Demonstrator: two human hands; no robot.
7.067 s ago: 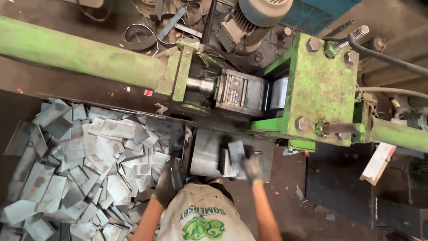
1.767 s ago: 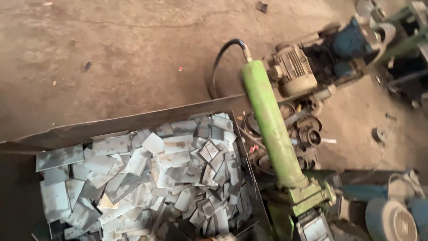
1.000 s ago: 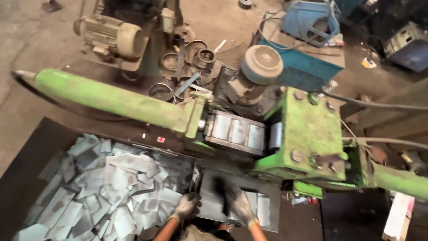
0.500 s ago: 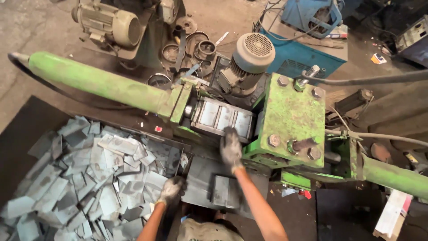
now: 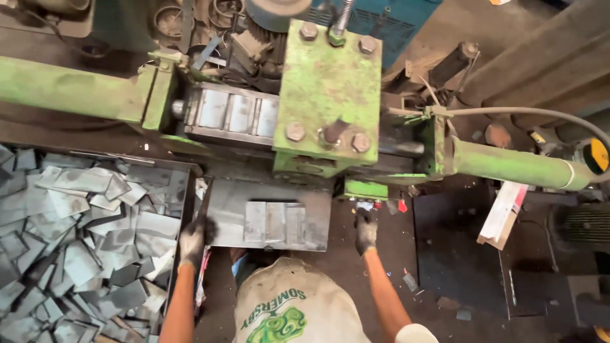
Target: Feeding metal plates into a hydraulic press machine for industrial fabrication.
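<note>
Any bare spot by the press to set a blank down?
The steel table is bare left of the three blanks, near the left hand. Dark floor is open between the right hand and the striped board. The bin of cut plates is crowded.

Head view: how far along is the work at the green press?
Done: many cut metal pieces fill the bin. In hand: three flat pieces lie on the press table; left hand at the table's edge, right hand by the red buttons. Left: those pieces not yet in the bin.
</note>
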